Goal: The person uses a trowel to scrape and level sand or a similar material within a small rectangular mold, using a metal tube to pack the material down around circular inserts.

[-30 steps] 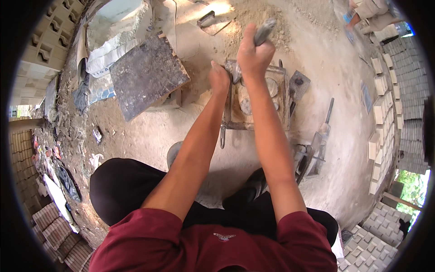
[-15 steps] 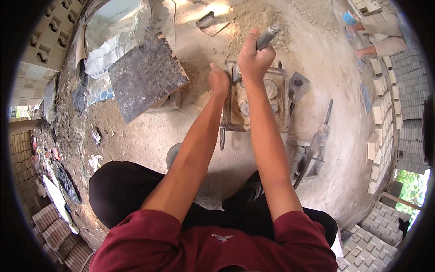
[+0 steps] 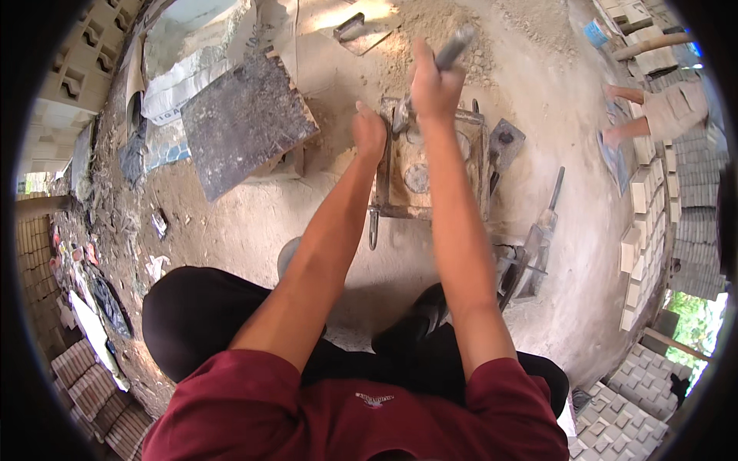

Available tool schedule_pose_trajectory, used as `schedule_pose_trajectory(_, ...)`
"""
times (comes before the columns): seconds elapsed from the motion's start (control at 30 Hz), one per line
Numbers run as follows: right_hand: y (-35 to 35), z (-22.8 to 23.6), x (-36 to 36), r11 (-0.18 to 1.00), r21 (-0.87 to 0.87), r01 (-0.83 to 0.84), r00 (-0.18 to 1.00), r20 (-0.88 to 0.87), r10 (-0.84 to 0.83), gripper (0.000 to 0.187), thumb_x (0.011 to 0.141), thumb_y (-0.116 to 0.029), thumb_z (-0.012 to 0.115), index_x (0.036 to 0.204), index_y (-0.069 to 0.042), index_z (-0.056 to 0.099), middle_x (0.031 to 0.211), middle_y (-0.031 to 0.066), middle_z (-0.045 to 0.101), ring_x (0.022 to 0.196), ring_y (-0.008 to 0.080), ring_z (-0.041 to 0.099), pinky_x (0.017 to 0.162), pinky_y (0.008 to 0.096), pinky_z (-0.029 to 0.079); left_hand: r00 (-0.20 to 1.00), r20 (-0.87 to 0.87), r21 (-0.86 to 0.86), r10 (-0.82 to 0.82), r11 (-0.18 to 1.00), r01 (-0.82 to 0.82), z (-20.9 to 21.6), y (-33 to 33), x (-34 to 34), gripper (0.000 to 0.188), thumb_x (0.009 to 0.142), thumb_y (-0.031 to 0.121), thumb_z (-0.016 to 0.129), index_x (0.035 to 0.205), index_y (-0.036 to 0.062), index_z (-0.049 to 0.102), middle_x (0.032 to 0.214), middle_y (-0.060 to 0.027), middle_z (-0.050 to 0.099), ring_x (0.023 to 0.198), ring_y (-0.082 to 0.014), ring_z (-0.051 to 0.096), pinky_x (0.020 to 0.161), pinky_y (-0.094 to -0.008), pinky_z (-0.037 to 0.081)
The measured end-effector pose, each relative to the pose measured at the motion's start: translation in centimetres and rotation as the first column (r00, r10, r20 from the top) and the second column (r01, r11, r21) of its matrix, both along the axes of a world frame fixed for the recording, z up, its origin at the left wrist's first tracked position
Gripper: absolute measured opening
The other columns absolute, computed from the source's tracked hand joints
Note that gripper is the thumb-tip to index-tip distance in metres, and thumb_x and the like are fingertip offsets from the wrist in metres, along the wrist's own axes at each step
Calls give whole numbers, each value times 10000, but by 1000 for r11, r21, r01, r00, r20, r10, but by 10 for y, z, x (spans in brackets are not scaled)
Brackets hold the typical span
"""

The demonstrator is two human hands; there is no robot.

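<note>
A square metal mould (image 3: 400, 209) lies on the floor in front of me, sandy inside, with round raised shapes in its bed. My left hand (image 3: 370, 132) is closed at its left edge, thumb up; the fingertips are partly hidden. In my right fist (image 3: 438, 92), above the mould, is a thick grey metal rod (image 3: 453, 48). The rod slants, its top sticking out past the thumb and its lower end near the mould's left inner side. My right forearm covers part of the mould. A metal loop (image 3: 373, 229) hangs at the mould's near left corner.
A dark square board (image 3: 250, 123) stands raised at left, beside a white sack (image 3: 165, 100). A trowel-like tool (image 3: 352, 29) and a sand heap (image 3: 453, 31) lie beyond. Right are a flat metal plate (image 3: 506, 144), a long-handled metal tool (image 3: 538, 238), stacked blocks (image 3: 646, 203) and another person (image 3: 669, 115).
My right fist and the rod have shifted slightly, the rod now blurred by motion. My left hand stays at the mould's edge. The other person at right has moved nearer along the blocks.
</note>
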State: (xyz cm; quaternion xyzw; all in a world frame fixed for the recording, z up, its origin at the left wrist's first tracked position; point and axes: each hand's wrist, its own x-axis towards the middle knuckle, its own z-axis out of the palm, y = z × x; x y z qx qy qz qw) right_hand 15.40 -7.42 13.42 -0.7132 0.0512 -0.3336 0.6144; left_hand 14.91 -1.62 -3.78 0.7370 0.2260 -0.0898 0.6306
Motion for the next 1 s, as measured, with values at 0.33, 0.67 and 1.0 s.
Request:
schedule_pose_trajectory(0.33, 35, 3, -42, 999, 42, 5, 999, -54, -3, 496, 933, -255, 610, 484, -125, 444, 458, -20, 439, 401, 68, 384, 413, 263, 282, 999, 8, -68, 43, 997, -43, -21, 5, 16, 706, 1025, 405, 220, 894, -175, 601, 935, -388, 605, 975, -528, 573, 872, -519, 416)
schedule_pose_trajectory(0.67, 24, -12, -75, 996, 93, 15, 998, -68, -9, 464, 935, -190, 625, 518, -110, 436, 501, -48, 453, 429, 47, 384, 404, 248, 238, 998, -64, -77, 25, 997, -30, 2, -9, -4, 680, 1022, 384, 255, 907, -183, 612, 955, -404, 599, 1013, -527, 571, 896, -517, 422)
schedule_pose_trajectory(1.0, 38, -5, -112, 988, 142, -63, 987, -136, 83, 441, 992, -220, 545, 588, -75, 442, 538, -62, 414, 491, 28, 348, 431, 246, 233, 996, 55, 45, 67, 997, -69, -3, 5, -1, 617, 1010, 340, 285, 922, -164, 630, 959, -405, 591, 980, -537, 578, 886, -527, 437)
